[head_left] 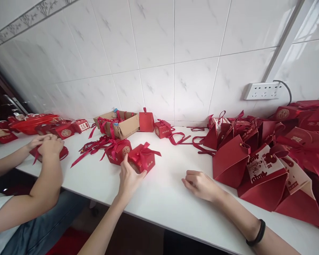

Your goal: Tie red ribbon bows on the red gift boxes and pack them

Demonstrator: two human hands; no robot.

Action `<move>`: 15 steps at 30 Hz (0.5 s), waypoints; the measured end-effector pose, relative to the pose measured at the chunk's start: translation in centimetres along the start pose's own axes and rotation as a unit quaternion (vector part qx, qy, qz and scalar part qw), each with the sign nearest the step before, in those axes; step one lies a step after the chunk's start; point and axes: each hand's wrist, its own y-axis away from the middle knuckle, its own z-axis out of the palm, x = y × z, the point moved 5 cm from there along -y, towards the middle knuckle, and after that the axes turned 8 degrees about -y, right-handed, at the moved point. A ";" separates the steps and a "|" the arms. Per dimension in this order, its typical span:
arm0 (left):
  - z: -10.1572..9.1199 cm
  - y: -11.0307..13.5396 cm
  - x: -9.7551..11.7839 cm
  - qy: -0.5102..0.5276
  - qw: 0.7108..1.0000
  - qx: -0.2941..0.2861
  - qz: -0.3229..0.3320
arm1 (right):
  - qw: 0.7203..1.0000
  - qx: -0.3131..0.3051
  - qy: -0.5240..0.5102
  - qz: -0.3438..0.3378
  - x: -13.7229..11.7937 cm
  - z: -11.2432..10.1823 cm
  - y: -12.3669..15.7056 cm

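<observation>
My left hand grips a small red gift box tied with a red ribbon bow, resting on the white table. A second ribboned red box with a gold emblem stands just left of it, touching or nearly so. My right hand lies on the table to the right, fingers loosely curled with nothing in them, a black band on its wrist. It is close to a pile of red paper bags.
A co-worker's two hands at the left work on a red item. A cardboard box with ribbons, more red boxes and loose ribbons line the tiled wall. A power strip hangs on the wall at right.
</observation>
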 end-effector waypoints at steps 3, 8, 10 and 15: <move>-0.9 -0.3 -0.5 -0.149 0.987 0.058 -0.026 | 1.000 -0.002 0.003 0.001 -0.2 0.0 -0.1; -1.7 -1.4 -1.1 -0.237 0.965 0.107 -0.019 | 1.000 -0.018 0.010 0.000 -0.4 0.3 -0.1; -1.6 -2.5 -1.8 -0.239 0.966 0.096 -0.035 | 1.000 -0.021 0.014 0.002 -0.3 0.4 0.0; -2.0 -4.9 -3.2 -0.209 0.971 0.089 -0.073 | 0.999 -0.033 0.025 0.010 -0.2 0.8 -0.1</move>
